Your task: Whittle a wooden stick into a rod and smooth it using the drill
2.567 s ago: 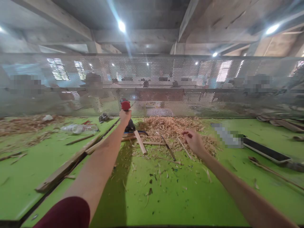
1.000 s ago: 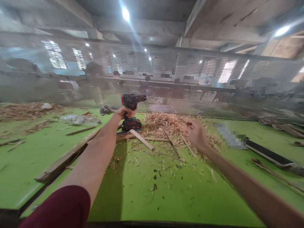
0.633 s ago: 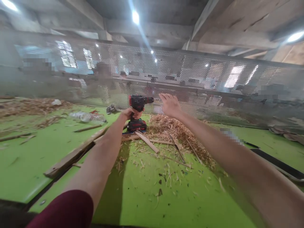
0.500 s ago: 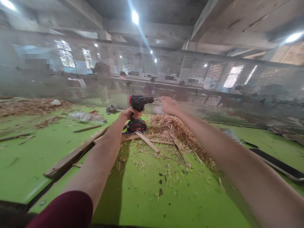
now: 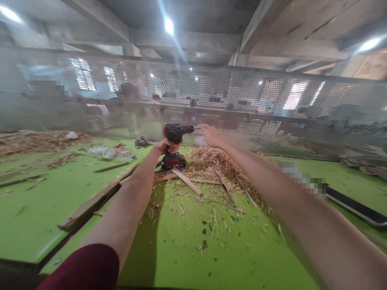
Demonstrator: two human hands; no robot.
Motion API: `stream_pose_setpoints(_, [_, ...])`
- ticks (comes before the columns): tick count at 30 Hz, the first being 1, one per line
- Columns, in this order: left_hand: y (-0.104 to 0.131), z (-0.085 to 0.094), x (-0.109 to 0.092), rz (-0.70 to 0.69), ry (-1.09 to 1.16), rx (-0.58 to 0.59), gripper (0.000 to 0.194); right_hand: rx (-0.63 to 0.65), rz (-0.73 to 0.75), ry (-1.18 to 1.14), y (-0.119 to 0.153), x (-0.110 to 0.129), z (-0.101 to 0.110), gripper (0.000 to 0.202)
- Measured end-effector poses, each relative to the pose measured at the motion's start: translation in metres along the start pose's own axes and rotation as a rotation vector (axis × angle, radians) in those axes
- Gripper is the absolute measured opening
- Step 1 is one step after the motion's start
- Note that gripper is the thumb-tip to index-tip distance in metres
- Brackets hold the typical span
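Note:
A black and red cordless drill [image 5: 174,131] is held upright over the bench, its chuck pointing right. My left hand [image 5: 168,146] is wrapped round its handle, above the battery pack [image 5: 173,161]. A thin bit or rod [image 5: 197,127] sticks out of the chuck. At its far end, my right hand [image 5: 213,136] has its fingers pinched together; whether they grip the bit's tip or some small piece is too small to make out. Below the hands lies a heap of curly wood shavings [image 5: 220,159]. A flat wooden strip [image 5: 187,182] rests in front of the battery.
The green bench [image 5: 236,249] carries a long wooden bar [image 5: 90,205], a clear plastic bottle [image 5: 110,152], a thin dark tool [image 5: 225,189] and a black flat object [image 5: 356,203] at right. A perforated metal screen [image 5: 217,96] stands behind, with people beyond it.
My right hand has shifted slightly left, nearer the drill's chuck. The left hand still holds the drill in nearly the same place. The view has tilted a little.

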State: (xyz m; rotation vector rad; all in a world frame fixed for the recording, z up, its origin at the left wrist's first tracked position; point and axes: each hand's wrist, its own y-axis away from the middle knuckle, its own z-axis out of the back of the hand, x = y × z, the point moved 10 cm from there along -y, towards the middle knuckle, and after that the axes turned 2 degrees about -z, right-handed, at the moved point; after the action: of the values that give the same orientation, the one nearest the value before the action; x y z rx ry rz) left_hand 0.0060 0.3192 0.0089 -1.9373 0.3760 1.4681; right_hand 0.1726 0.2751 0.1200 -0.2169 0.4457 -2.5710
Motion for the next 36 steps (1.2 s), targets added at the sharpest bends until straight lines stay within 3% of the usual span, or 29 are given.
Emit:
stream_pose_setpoints(11, [0.002, 0.0, 0.002, 0.003, 0.013, -0.004, 0.04, -0.015, -0.048, -0.061, 0.002, 0.001, -0.014, 0.074])
stream_pose_setpoints(22, [0.001, 0.005, 0.001, 0.033, -0.034, -0.054, 0.039, -0.002, -0.12, -0.092, 0.007, -0.002, -0.042, 0.092])
stream_pose_setpoints(27, [-0.002, 0.016, -0.003, 0.106, -0.093, -0.139, 0.034, -0.011, -0.156, -0.076, 0.013, -0.014, -0.034, 0.087])
stream_pose_setpoints(32, [0.003, 0.02, -0.029, 0.183, -0.133, -0.184, 0.049, -0.023, -0.144, -0.089, 0.01, -0.026, -0.007, 0.046])
stream_pose_setpoints(36, [0.002, 0.027, -0.07, 0.141, -0.191, -0.312, 0.053, 0.068, -0.155, -0.134, -0.006, -0.021, 0.007, 0.038])
